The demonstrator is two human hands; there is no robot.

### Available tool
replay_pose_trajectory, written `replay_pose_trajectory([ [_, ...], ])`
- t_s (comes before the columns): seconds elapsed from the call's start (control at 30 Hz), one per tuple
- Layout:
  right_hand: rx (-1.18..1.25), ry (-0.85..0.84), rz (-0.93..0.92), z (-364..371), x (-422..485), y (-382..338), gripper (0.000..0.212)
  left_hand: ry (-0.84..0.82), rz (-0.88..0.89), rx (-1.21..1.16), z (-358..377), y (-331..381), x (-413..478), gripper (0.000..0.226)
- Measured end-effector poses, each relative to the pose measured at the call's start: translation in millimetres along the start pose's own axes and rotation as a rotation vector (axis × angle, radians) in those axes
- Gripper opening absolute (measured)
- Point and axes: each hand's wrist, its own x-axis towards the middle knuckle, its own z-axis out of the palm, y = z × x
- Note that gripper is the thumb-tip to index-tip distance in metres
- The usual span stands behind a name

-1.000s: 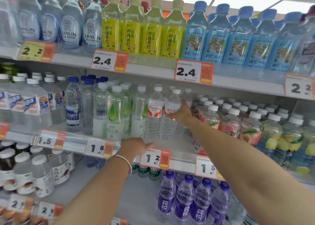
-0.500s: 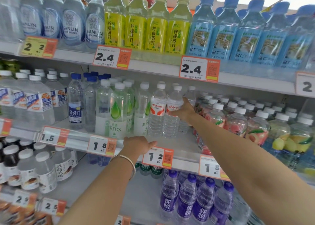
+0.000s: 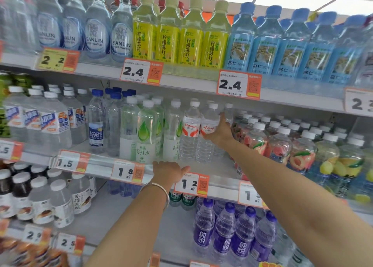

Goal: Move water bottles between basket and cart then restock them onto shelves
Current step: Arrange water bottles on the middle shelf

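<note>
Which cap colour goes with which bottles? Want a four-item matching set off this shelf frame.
Bottles:
1. yellow-label bottles, top shelf
2. sky-blue-label bottles, top shelf
3. purple-label bottles, lower shelf
4. red-label bottle in the right hand grip

Caps:
A. white
B. purple
C. blue
D. pale yellow-green

Pairs: 1-D, 2-C, 3-B, 4-A

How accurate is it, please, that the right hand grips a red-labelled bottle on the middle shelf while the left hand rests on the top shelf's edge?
One slip: the head view shows the left hand resting on the edge of the middle shelf, not the top one. The right hand does grip the red-labelled bottle there.
</note>
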Motion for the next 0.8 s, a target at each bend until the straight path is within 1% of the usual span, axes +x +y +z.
replay_pose_trajectory([
  [0.1, -0.095, 0.087, -0.082, -8.7, -23.9, -9.0, 0.107, 0.129, 0.040, -0.013, 3.8, -0.6, -9.6, 0.078],
  [0.2, -0.142, 0.136, -0.178, -9.3, -54.5, -16.0, 0.083, 0.352, 0.098, -0.057, 10.7, -2.8, -22.4, 0.059],
  [0.27, -0.181, 0.128, -0.204, -6.0, -75.3, -18.9, 0.074, 0.520, 0.175, -0.082, 14.1, -1.7, -33.6, 0.046],
  [0.33, -0.195, 0.126, -0.205, 1.1, -100.5, -20.0, 0.065, 0.602, 0.226, -0.154, 17.5, -1.8, -49.4, 0.035],
  [0.37, -0.193, 0.135, -0.207, 5.4, -113.0, -18.6, 0.059, 0.612, 0.242, -0.202, 21.2, -2.1, -58.6, 0.030],
  [0.4, -0.191, 0.141, -0.203, 10.5, -125.0, -18.0, 0.055, 0.598, 0.250, -0.258, 25.4, -3.4, -65.5, 0.027],
  [0.47, -0.183, 0.124, -0.183, 25.4, -152.1, -9.2, 0.048, 0.507, 0.251, -0.393, 46.0, -8.4, -78.6, 0.025],
  [0.53, -0.173, 0.084, -0.164, 42.4, -180.0, 5.2, 0.041, 0.402, 0.208, -0.486, 76.0, -16.9, -89.6, 0.023],
  [0.63, -0.152, 0.002, -0.113, 74.2, -218.1, 34.6, 0.036, 0.210, 0.131, -0.473, 121.5, -30.2, -102.6, 0.026],
  [0.8, -0.213, -0.215, -0.050, 130.2, -279.8, 90.4, 0.037, -0.015, 0.024, -0.445, 202.8, -51.2, -122.5, 0.037],
])
